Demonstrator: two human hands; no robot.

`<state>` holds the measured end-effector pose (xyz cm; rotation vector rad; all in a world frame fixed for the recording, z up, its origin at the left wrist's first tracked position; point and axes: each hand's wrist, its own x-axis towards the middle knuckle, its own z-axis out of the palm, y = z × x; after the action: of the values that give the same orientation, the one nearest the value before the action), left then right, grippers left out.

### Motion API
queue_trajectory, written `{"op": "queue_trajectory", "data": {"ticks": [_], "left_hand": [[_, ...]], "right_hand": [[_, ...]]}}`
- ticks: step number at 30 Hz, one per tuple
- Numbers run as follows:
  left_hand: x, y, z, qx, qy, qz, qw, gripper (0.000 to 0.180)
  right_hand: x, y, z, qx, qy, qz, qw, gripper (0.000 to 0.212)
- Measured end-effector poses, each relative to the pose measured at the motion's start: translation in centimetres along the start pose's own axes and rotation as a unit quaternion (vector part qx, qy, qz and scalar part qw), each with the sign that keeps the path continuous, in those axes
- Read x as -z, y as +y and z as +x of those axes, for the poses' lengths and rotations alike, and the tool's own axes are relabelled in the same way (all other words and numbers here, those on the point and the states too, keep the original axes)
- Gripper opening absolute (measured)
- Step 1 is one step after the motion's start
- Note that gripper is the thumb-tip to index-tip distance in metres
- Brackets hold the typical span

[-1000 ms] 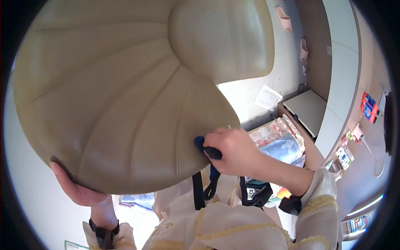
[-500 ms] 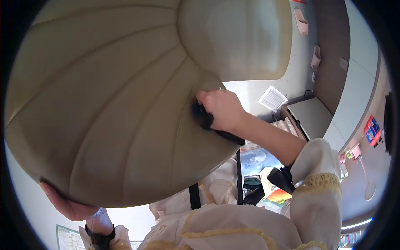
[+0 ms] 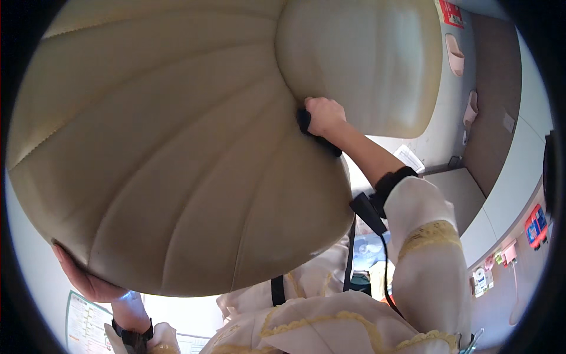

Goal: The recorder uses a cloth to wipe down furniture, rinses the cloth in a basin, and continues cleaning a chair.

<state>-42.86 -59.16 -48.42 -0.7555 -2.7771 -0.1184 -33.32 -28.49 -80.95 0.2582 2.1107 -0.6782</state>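
A large padded chair in beige-olive leather fills much of the view. Its shell-shaped back (image 3: 194,171) has seams fanning out, and a smooth rounded seat section (image 3: 359,65) adjoins it at the upper right. My left hand (image 3: 88,283) cups the lower left rim of the back, its fingers partly hidden at the edge. Near the junction of back and seat, my right hand (image 3: 326,116) is closed around a black brush-like tool (image 3: 305,121). The dark end of this tool meets the leather, and its handle sticks out below my hand.
Two pink slippers (image 3: 454,55) lie on the floor along a brown panel at the right. Beyond my right forearm are a printed sheet (image 3: 408,158) and a pale box-like surface (image 3: 457,183). A red-and-blue bottle (image 3: 536,226) is at the far right. A cable (image 3: 387,265) hangs from my right forearm.
My right hand with the brush-like tool has moved up and slightly right along the leather, to the seat junction. The view has shifted a little; my left hand keeps its place on the rim.
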Motion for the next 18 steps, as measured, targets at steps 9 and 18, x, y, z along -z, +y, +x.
{"op": "queue_trajectory", "data": {"ticks": [9, 18], "left_hand": [[-0.5, 0.6, 0.7, 0.296, -0.001, -0.467, 0.834, 0.047], [-1.1, -0.7, -1.2, 0.293, 0.045, -0.419, 0.858, 0.046]], "right_hand": [[3.8, -2.8, -10.5, 0.159, -0.006, 0.157, 0.975, 0.028], [6.7, -5.0, -22.0, 0.269, 0.023, 0.165, 0.949, 0.029]]}}
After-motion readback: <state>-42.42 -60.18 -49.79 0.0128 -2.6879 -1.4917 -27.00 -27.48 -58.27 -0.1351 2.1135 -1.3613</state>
